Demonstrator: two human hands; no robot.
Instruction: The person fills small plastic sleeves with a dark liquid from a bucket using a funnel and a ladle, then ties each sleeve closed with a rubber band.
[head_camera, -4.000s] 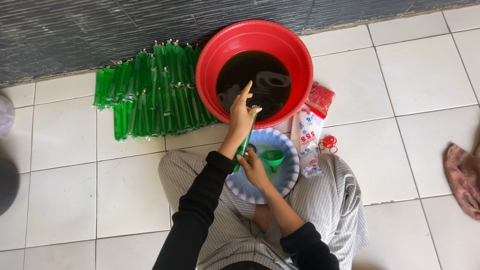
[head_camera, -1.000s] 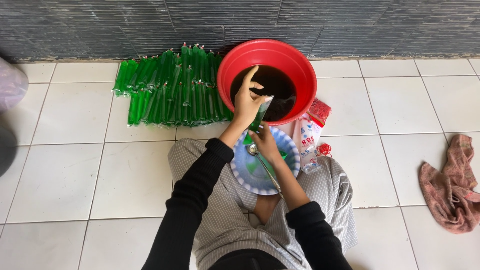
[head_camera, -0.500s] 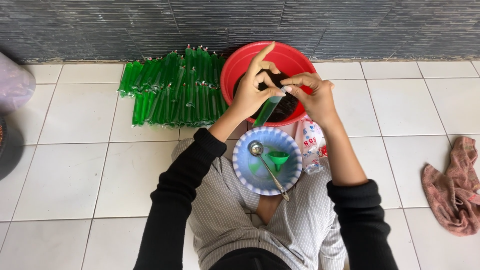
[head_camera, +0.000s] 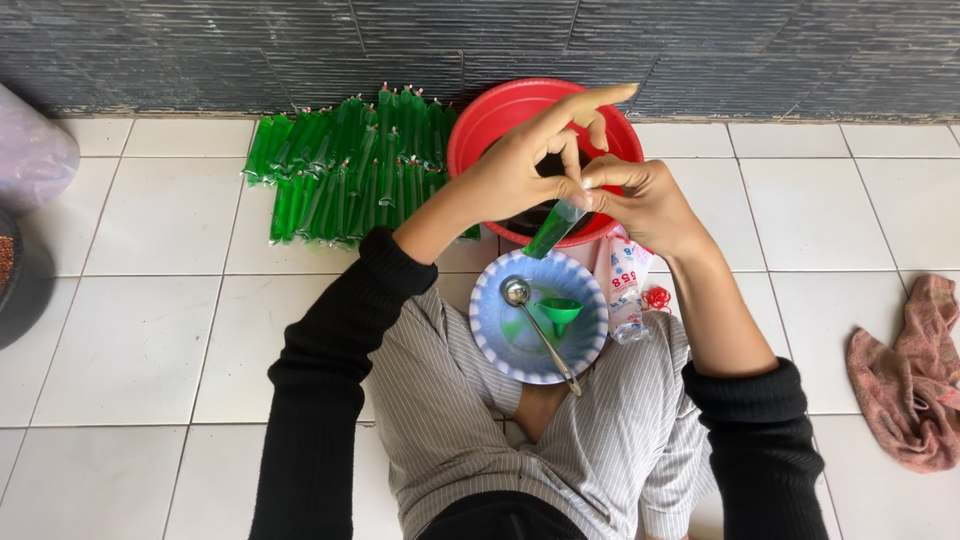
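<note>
Fingers: both sets pinched shut on the neck of one thin green tube (head_camera: 553, 230); my left hand (head_camera: 520, 172) has thumb and middle finger closed on it with the forefinger sticking straight out, my right hand (head_camera: 640, 200) nips the very tip between thumb and forefinger.
Tube position: hanging at a slant below my fingers, over the near rim of the red basin (head_camera: 480, 130), just above the blue plate (head_camera: 500, 330).
Tube feel: I judge it a soft plastic sleeve full of green liquid (light, floppy, likely slick if wet), so it should bend wherever it is not supported.
Where to hold: at the empty neck above the liquid, as I have it now; squeezing the filled part would, I think, push liquid up and out of the top, which I cannot tell is sealed or not.
Fragility: thin film, so I would keep nails and hard pinches off the belly.
Plate: rests on my lap, carrying a small green funnel (head_camera: 560, 312) and a metal ladle (head_camera: 538, 330) lying across it.
Nearby: a flat pile of filled green tubes (head_camera: 345, 165) lies left of the basin; a pink cloth (head_camera: 910, 375) lies well apart on the right.
</note>
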